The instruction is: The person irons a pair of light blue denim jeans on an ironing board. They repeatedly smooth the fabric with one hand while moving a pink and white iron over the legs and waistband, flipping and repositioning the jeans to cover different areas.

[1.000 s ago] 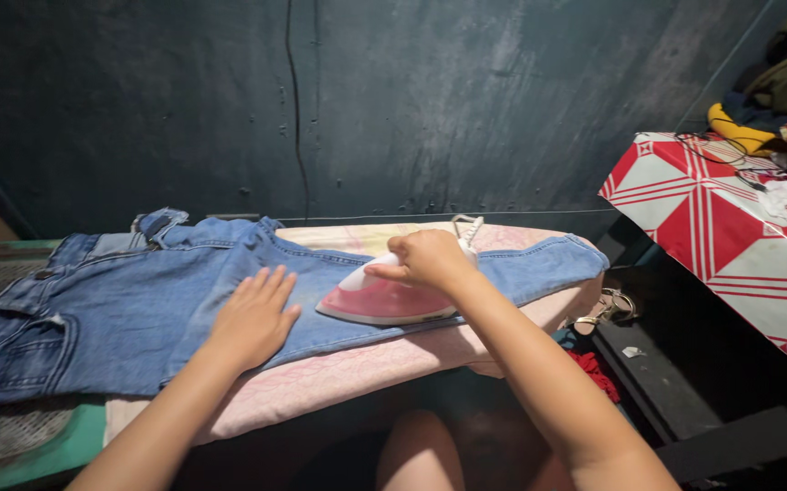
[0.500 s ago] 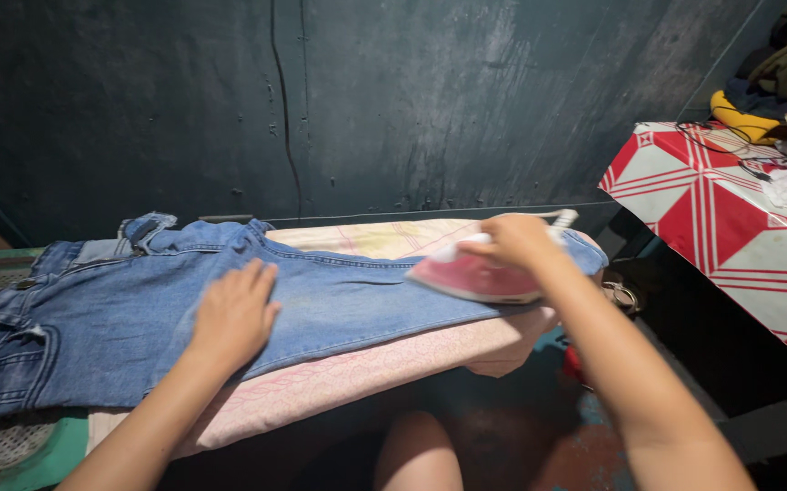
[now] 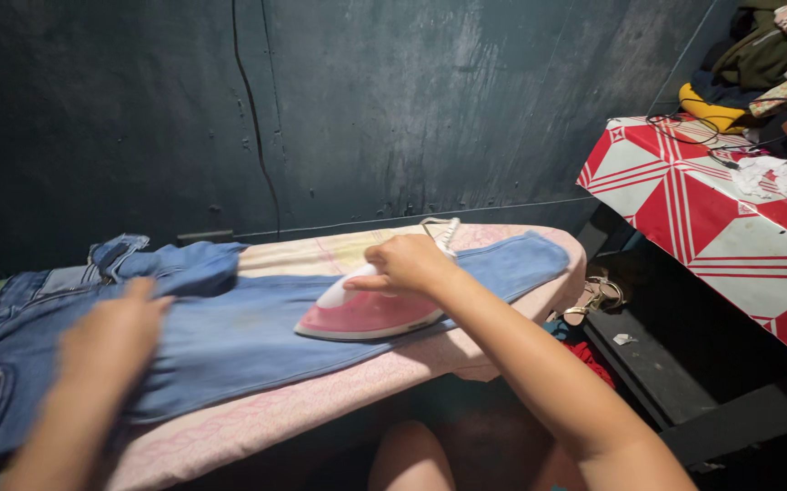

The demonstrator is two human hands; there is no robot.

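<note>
A pair of blue jeans [image 3: 230,327] lies flat across a pink cloth-covered ironing board [image 3: 320,400], waistband to the left, leg end at the right. My right hand [image 3: 407,264] grips the handle of a pink and white iron [image 3: 370,314] that rests on the middle of the jean leg. A white cord [image 3: 448,232] runs off the iron's back. My left hand [image 3: 107,336], blurred, presses flat on the denim near the thigh, to the left of the iron.
A dark teal wall stands right behind the board. At the right is a red and white patterned table [image 3: 711,218] with piled clothes and cables. A sandal [image 3: 598,295] and red cloth lie on the dark floor below. My bare knee [image 3: 416,459] shows under the board.
The iron has slid back left from the leg's end to the middle of the leg. My left hand has shifted left along the denim.
</note>
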